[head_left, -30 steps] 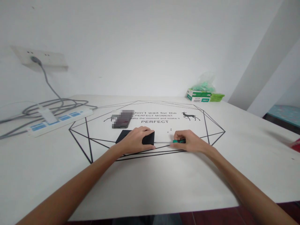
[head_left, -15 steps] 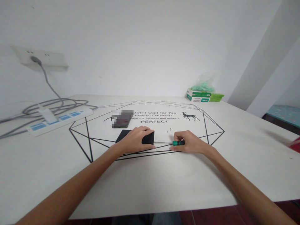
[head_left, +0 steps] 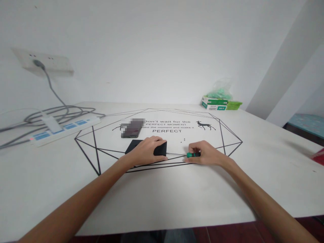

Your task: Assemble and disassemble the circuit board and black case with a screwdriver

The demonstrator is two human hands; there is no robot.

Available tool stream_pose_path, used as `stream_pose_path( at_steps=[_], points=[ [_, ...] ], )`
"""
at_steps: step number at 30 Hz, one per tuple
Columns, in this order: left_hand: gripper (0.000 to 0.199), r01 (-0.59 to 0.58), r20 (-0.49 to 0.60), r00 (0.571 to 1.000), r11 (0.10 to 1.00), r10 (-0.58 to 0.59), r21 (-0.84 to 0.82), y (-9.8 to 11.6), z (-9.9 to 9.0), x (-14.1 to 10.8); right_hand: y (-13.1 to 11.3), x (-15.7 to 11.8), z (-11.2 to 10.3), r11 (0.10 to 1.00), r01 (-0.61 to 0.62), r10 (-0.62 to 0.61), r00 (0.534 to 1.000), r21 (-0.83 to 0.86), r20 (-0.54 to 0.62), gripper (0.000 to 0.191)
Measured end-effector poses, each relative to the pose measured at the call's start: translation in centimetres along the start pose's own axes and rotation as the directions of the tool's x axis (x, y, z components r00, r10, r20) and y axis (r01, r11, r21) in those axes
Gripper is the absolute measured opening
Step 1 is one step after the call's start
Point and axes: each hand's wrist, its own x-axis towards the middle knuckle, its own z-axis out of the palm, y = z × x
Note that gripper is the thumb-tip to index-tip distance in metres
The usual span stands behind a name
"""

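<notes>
A flat black box-like device [head_left: 132,145] lies on the white table, partly covered by my left hand [head_left: 148,151]. That hand grips it across the top, thumb along the near edge. My right hand [head_left: 204,153] is closed around the green and black handle of a screwdriver [head_left: 189,155]. Its thin shaft lies level and points left, with the tip at the device's right side; whether it sits in a screw is too small to make out. Tiny dark pieces, seemingly screws [head_left: 184,139], lie on the table just beyond the shaft.
Behind the device lies a dark phone [head_left: 134,130], partly pixelated. A white power strip [head_left: 67,130] with coiled grey cable [head_left: 60,113] is at the left. Green and white boxes [head_left: 214,103] under a plastic bag [head_left: 220,88] stand at the back right.
The screwdriver and my right hand have shifted very slightly right. My left hand and the black device stay in place.
</notes>
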Motion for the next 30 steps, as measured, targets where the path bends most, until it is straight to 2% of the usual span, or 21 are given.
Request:
stream_pose_path(
  at_steps=[5,10,19,24,27,30],
  points=[
    [0.065,-0.017,-0.023,1.000,1.000,0.017,-0.009,-0.1,0.2,0.1,-0.4,-0.2,0.0,1.000,0.002,-0.001,1.000,0.019,-0.019,0.039],
    [0.059,-0.084,-0.071,0.994,0.994,0.079,-0.069,-0.2,0.3,0.2,-0.3,-0.2,-0.3,1.000,0.024,-0.024,1.000,0.008,-0.011,0.040],
    [0.023,-0.141,-0.113,0.985,0.987,0.131,-0.082,0.8,0.1,0.1,0.0,-0.1,0.0,0.999,-0.023,0.021,0.998,-0.032,-0.063,0.036],
    [0.018,-0.161,-0.132,0.980,0.984,0.150,-0.080,0.8,0.3,0.1,-0.4,-0.2,-0.1,0.999,-0.024,0.021,0.997,-0.038,-0.079,0.033],
    [0.016,-0.160,-0.125,0.981,0.984,0.150,-0.076,0.7,0.4,0.1,-0.3,-0.2,-0.3,0.998,-0.018,0.015,0.999,-0.054,-0.052,0.028],
    [0.015,-0.157,-0.129,0.981,0.984,0.146,-0.078,0.8,0.4,0.0,-0.1,-0.1,-0.4,0.997,-0.006,0.003,0.999,-0.079,-0.032,0.032]
  ],
)
